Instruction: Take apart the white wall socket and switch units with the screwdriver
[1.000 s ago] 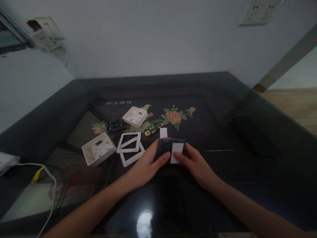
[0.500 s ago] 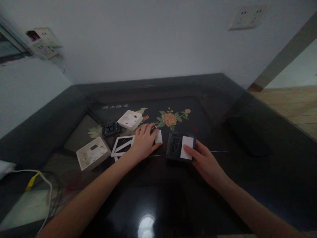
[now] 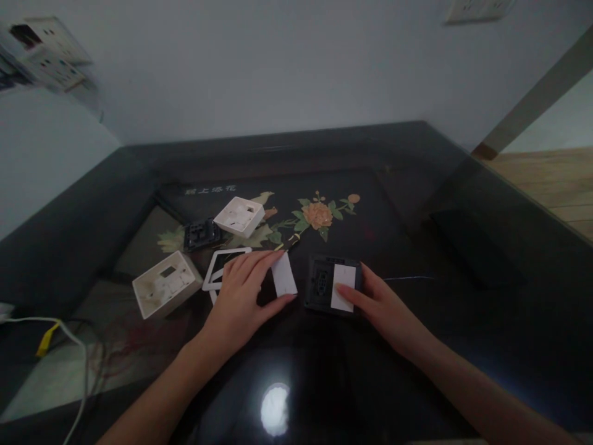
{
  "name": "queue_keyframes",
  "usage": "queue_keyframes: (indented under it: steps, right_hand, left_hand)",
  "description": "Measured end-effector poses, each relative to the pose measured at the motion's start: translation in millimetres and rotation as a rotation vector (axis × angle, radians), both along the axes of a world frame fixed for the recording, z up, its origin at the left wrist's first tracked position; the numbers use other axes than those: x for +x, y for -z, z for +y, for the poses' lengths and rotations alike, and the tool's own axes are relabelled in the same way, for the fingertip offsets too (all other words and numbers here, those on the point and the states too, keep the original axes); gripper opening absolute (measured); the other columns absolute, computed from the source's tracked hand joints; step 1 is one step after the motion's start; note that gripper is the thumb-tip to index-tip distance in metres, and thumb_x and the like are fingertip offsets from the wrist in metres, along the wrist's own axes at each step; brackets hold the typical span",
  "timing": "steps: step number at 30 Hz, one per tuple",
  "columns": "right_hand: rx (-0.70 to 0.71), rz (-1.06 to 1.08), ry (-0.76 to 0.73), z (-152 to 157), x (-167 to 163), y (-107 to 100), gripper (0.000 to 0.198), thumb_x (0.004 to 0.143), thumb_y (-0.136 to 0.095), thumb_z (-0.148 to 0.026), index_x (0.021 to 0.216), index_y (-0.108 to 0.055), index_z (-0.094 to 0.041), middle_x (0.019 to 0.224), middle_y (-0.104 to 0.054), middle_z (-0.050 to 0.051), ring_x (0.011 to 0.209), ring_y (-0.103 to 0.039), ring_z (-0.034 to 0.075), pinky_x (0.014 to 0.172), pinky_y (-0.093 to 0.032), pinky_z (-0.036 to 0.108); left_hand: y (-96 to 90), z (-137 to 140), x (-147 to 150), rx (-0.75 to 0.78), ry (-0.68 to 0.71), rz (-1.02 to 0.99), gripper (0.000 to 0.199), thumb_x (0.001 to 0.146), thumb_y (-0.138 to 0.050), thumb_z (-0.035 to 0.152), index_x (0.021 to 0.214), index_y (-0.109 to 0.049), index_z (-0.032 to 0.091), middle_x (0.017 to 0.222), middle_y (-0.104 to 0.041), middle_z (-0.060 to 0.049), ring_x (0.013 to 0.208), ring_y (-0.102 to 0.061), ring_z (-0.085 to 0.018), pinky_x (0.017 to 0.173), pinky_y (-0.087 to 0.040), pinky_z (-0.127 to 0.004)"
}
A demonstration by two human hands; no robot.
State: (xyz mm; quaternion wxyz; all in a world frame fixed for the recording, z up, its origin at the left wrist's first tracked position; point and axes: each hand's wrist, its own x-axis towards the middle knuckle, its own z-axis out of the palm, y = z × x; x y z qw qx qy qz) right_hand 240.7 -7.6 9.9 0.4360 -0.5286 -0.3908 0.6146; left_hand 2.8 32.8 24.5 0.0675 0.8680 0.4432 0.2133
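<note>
Between the thumb and fingers of my left hand (image 3: pixel 244 289) is a loose white switch rocker plate (image 3: pixel 284 275), tilted just above the table. My right hand (image 3: pixel 377 296) grips a black switch base (image 3: pixel 319 284) by its right side. Another white rocker plate (image 3: pixel 343 278) covers the right half of that base, my thumb pressing on it; the left half shows bare black plastic. White frames (image 3: pixel 217 267) lie partly hidden behind my left hand. A thin dark tool (image 3: pixel 293 242), too small to name surely, lies beyond the held plate.
Two white back boxes (image 3: pixel 169 285) (image 3: pixel 239 216) and a second black switch base (image 3: pixel 201 235) lie to the left on the glossy dark table (image 3: pixel 370 383). A white cable (image 3: pixel 84 364) with a yellow tag runs along the left edge. Wall sockets (image 3: pixel 53 52) are at upper left.
My left hand has lifted the loose rocker plate and drawn it nearer to me, tilting it. My right hand still holds the black base. The whole view has shifted slightly.
</note>
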Motion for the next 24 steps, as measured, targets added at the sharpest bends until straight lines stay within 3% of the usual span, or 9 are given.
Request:
queue_keyframes:
  steps: [3,8,18,24]
  right_hand:
    - [0.022,-0.04,-0.069,-3,-3,0,0.028,0.08,-0.069,-0.032,0.105,-0.059,-0.023,0.106,-0.071,0.003,0.097,-0.067,0.02,0.085,-0.054,0.037]
    - [0.071,-0.107,-0.143,-9,-11,-2,0.026,0.081,-0.068,-0.032,0.104,-0.058,-0.023,0.1,-0.069,0.003,0.093,-0.065,0.02,0.079,-0.055,0.035]
    - [0.086,-0.095,-0.143,-11,-12,-4,0.023,0.081,-0.068,-0.034,0.1,-0.06,-0.024,0.099,-0.07,0.003,0.091,-0.065,0.02,0.076,-0.055,0.035]
    - [0.086,-0.029,-0.143,-13,-14,-9,0.027,0.082,-0.067,-0.033,0.106,-0.058,-0.025,0.1,-0.07,0.002,0.093,-0.066,0.019,0.079,-0.056,0.034]
  left_hand:
    - [0.9,-9,2,0.009,0.146,-0.12,0.06,0.088,-0.065,0.038,0.141,-0.04,0.024,0.132,-0.055,-0.012,0.12,-0.051,-0.03,0.103,-0.041,-0.045]
    - [6.6,-21,12,-0.01,0.336,-0.138,0.063,0.09,-0.063,0.034,0.145,-0.036,0.021,0.131,-0.056,-0.013,0.122,-0.048,-0.028,0.105,-0.041,-0.045]
    - [14.4,-22,14,-0.076,0.289,-0.178,0.064,0.088,-0.066,0.03,0.145,-0.037,0.023,0.136,-0.052,-0.013,0.126,-0.044,-0.029,0.106,-0.042,-0.049]
    - [12.3,-26,16,-0.286,0.197,-0.343,0.055,0.086,-0.067,0.036,0.137,-0.049,0.029,0.147,-0.04,-0.012,0.132,-0.043,-0.03,0.106,-0.043,-0.048]
